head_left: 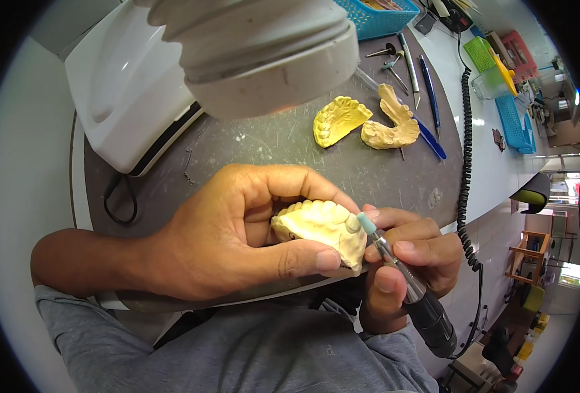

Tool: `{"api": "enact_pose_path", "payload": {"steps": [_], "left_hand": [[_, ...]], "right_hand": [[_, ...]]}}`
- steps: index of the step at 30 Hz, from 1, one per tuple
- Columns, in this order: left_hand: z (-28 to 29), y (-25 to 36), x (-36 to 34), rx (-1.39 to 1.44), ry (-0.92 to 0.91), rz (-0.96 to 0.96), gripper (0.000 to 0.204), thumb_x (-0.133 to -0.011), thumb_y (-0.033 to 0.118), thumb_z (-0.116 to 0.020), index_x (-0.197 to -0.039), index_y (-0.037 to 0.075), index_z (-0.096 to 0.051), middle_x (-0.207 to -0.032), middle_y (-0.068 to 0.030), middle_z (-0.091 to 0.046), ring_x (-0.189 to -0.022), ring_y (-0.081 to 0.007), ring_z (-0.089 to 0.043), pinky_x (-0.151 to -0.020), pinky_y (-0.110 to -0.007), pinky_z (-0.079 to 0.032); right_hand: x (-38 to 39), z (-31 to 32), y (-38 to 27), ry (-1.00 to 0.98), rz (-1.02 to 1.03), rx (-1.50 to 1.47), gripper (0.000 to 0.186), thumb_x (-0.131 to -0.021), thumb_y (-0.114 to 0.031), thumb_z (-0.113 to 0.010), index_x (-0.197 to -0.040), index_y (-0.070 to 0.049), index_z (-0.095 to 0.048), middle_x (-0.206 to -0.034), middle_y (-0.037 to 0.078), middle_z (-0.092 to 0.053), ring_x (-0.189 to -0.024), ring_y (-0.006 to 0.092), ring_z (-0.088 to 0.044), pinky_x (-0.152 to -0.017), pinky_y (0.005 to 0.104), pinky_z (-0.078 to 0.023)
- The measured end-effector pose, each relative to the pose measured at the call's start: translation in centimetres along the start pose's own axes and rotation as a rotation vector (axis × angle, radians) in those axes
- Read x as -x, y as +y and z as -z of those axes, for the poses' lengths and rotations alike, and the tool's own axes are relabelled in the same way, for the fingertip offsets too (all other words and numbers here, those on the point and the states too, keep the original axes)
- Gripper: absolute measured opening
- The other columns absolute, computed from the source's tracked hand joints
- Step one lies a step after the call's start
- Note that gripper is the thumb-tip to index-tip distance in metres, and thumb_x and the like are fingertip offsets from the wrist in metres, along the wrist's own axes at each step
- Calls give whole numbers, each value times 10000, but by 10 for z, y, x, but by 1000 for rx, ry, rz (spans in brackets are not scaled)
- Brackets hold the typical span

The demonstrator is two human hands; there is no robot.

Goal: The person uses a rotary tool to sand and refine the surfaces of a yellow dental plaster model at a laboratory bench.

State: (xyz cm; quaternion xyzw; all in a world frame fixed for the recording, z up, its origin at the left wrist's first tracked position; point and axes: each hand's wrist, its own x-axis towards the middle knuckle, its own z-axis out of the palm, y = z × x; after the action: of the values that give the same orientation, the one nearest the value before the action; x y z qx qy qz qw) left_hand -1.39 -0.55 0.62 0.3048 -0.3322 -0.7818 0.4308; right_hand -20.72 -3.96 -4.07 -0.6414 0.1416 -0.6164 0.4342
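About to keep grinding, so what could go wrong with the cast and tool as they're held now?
The pale cylindrical burr tip sits at the pale yellow plaster dental cast, close to the left hand thumb; a slip might nick it. The cast is held over the lap, off the grey bench, so a drop could chip it.

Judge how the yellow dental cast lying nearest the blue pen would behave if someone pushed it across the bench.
The yellow dental cast looks rigid, probably stone, so it should slide without bending. It lies flat on the dark bench, so tipping or rolling seems unlikely. Its thin tooth edges may chip if knocked.
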Motion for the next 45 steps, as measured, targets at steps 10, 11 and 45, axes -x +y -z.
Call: {"api": "enact_pose_path", "payload": {"steps": [10,11,45], "left_hand": [[4,-5,-1,30,-33,27,426,-823,72,-688,-1176,-67,-495,-1099,-123,-606,-1039,-148,-588,-914,-288,-473],[4,-6,-1,23,-37,21,428,-822,76,-691,-1175,-66,-495,-1096,-122,-607,-1039,-147,-587,-914,-288,-472],[8,-5,-2,-38,-73,12,413,-824,46,-674,-1172,-81,-492,-1108,-132,-600,-1050,-150,-582,-918,-293,-469]], "right_hand": [[1,2,2,3,-25,-69,278,-778,-45,-718,-965,42,-533,-776,165,-605,-834,334,-666,-792,431,-555],[1,2,2,2,-27,-85,274,-778,-40,-715,-966,42,-533,-773,166,-604,-833,334,-666,-792,429,-555],[0,10,-8,-100,-155,-38,303,-760,-76,-758,-979,-4,-560,-831,164,-636,-871,323,-665,-816,452,-543]]}}
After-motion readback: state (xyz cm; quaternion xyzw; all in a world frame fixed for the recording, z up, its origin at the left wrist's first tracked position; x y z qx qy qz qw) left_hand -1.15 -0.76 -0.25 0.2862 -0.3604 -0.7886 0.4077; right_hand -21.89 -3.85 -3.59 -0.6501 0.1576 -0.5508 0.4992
